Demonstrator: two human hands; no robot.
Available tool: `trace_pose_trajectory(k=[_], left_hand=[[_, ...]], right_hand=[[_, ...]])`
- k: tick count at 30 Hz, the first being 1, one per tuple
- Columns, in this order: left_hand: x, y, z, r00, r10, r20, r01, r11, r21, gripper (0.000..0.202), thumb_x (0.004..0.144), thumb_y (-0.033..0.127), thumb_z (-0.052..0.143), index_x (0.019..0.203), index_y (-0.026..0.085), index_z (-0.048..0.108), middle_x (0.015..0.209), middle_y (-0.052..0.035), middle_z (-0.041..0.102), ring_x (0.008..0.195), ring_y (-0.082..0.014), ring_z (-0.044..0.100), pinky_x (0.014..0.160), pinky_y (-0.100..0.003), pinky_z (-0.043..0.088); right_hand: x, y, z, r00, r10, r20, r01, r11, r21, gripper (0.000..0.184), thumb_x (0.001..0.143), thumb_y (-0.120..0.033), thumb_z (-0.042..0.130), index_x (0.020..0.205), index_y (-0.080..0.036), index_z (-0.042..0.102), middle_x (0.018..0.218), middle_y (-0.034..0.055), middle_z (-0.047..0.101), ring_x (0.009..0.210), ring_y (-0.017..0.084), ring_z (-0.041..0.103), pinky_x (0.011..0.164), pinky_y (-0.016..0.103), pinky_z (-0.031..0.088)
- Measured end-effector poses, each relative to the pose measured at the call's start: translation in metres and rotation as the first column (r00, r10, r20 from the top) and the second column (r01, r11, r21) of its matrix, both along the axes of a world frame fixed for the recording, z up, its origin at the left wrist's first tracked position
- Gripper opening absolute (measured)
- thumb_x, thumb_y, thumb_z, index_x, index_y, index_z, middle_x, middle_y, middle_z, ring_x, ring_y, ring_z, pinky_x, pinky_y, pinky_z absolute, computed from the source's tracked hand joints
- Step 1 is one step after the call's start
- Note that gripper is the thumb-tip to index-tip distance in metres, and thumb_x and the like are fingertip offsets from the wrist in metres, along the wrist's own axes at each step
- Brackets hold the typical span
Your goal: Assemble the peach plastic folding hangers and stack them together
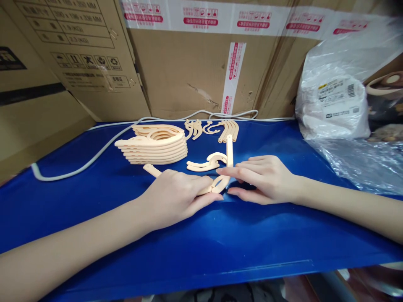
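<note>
My left hand (176,195) lies over a peach plastic hanger arm (151,169) on the blue table (220,243), fingers closed round its near end. My right hand (262,178) meets it from the right, fingers pinching a second peach arm (229,152) that points away from me. The two pieces join at a looped end (220,183) between my fingertips. Two curved hook pieces (204,163) lie just behind the hands.
A stack of peach hangers (154,147) sits behind my left hand. Loose hook parts (214,128) lie further back. A white cable (88,161) runs along the rear. Cardboard boxes (189,67) wall the back and left. A clear plastic bag (333,100) stands at right.
</note>
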State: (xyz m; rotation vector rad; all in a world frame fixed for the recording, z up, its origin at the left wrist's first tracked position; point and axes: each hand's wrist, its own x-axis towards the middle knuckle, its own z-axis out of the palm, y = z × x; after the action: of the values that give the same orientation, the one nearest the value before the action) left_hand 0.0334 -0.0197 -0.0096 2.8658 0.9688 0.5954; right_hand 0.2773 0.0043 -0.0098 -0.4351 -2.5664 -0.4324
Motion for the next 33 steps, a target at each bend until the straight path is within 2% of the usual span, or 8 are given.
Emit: trace_pose_trajectory(k=[5,12,17,24,28,33], left_hand=[[0.0005,0.0023,-0.0016,1.000,-0.029,0.012,0.029,0.999,0.032,0.039,0.099,0.043,0.046,0.073,0.017,0.058,0.055,0.0050,0.058,0.045,-0.0081,0.052,0.047,-0.021,0.029],[0.0006,0.0039,-0.0031,0.999,-0.006,-0.035,0.008,0.998,0.061,0.035,0.102,0.038,0.039,0.085,0.017,0.061,0.074,0.0007,0.070,0.056,-0.0113,0.062,0.050,-0.022,0.033],[0.0007,0.0043,-0.0036,0.997,0.016,-0.073,-0.012,0.998,0.058,0.035,0.103,0.038,0.037,0.084,0.017,0.059,0.072,0.0002,0.069,0.055,-0.0118,0.062,0.050,-0.022,0.034],[0.0016,0.0054,-0.0038,0.996,0.004,-0.094,-0.002,1.000,0.018,0.038,0.102,0.043,0.038,0.083,0.017,0.059,0.068,0.0017,0.067,0.056,-0.0106,0.062,0.050,-0.020,0.034],[0.0012,0.0052,-0.0050,0.994,-0.015,-0.105,0.026,0.994,0.110,0.036,0.101,0.042,0.041,0.084,0.018,0.061,0.067,0.0018,0.068,0.057,-0.0123,0.064,0.051,-0.022,0.034],[-0.0007,0.0043,-0.0076,0.995,-0.030,-0.099,0.049,0.978,0.203,0.031,0.100,0.041,0.046,0.090,0.018,0.063,0.072,0.0004,0.071,0.063,-0.0150,0.069,0.053,-0.024,0.037]], right_hand=[[0.0025,0.0030,-0.0028,1.000,0.002,0.016,-0.001,0.997,-0.076,0.033,0.097,-0.035,0.049,0.117,-0.011,0.061,0.089,0.0061,0.074,0.065,0.014,0.065,0.058,0.025,0.047],[0.0031,0.0044,-0.0034,1.000,-0.001,-0.003,0.001,0.992,-0.123,0.029,0.096,-0.033,0.050,0.116,-0.014,0.061,0.100,0.0067,0.075,0.068,0.014,0.068,0.061,0.025,0.050],[0.0025,0.0039,-0.0028,1.000,-0.022,-0.008,0.020,0.990,-0.141,0.027,0.096,-0.032,0.052,0.114,-0.015,0.061,0.102,0.0067,0.075,0.074,0.016,0.070,0.064,0.026,0.051],[0.0023,0.0042,-0.0035,0.999,-0.033,-0.018,0.029,0.984,-0.178,0.023,0.097,-0.032,0.047,0.105,-0.016,0.063,0.093,0.0057,0.075,0.073,0.015,0.069,0.063,0.026,0.047],[0.0011,0.0042,-0.0035,0.995,-0.064,-0.075,0.043,0.966,-0.254,0.022,0.098,-0.033,0.048,0.099,-0.017,0.063,0.092,0.0051,0.074,0.079,0.015,0.068,0.067,0.025,0.046],[-0.0003,0.0082,-0.0027,0.972,-0.200,-0.125,0.138,0.911,-0.388,0.027,0.099,-0.036,0.045,0.088,-0.019,0.062,0.080,0.0022,0.068,0.072,0.014,0.060,0.067,0.027,0.040]])
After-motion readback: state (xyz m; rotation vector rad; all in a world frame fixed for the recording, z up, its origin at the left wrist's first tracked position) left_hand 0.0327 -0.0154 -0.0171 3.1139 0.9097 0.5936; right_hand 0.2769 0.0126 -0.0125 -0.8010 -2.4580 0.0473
